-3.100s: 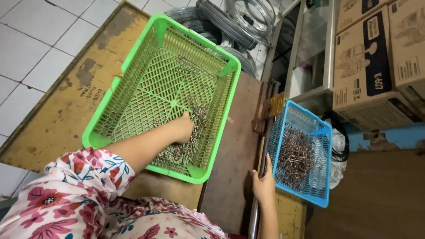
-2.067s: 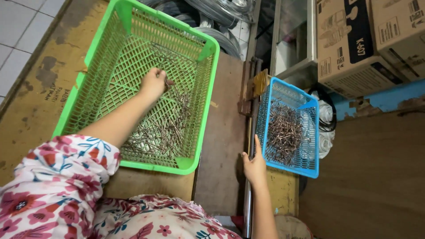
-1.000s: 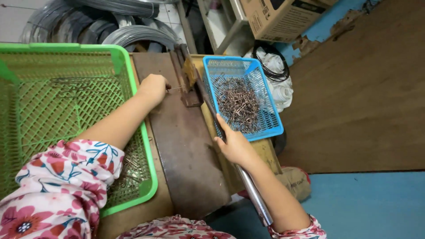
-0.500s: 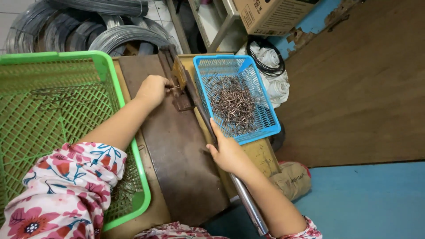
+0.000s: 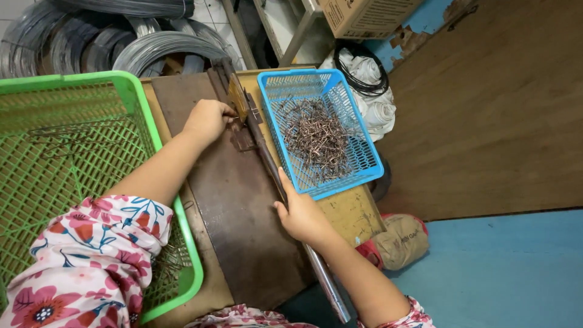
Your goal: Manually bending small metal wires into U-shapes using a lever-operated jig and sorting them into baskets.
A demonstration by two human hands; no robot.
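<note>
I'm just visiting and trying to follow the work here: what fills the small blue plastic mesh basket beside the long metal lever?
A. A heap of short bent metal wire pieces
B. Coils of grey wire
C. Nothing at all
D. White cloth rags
A: the small blue plastic mesh basket holds a tangled heap of short bent metal wire pieces, just beyond the right hand gripping the long metal lever.
</note>
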